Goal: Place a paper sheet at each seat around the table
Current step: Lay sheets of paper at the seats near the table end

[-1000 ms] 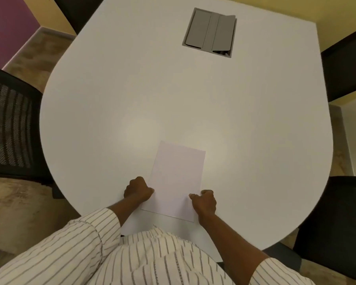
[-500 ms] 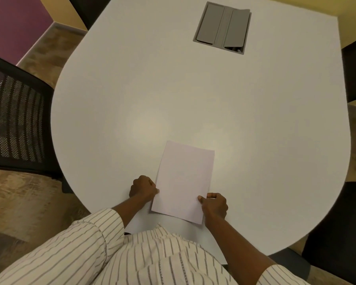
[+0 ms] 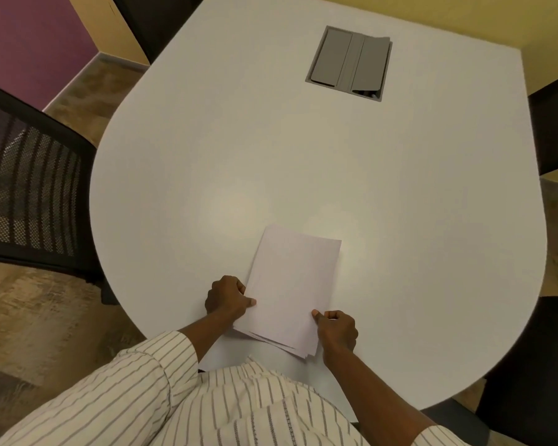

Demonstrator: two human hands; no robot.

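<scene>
Stack point(image 3: 293, 281): judged light, floppy, sheets slip apart; fanned just below both grips. Left hand point(image 3: 227, 299) pinches its left edge, right hand point(image 3: 337, 329) its right edge. Suggest peeling the top sheet beside the right thumb

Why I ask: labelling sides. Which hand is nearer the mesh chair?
Left. The left hand pinches the paper stack on the side facing the mesh chair; the right hand holds its opposite edge.

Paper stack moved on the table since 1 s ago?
No clear move. The paper stack lies about as far from the cable hatch as before; the view shift is the camera's.
</scene>
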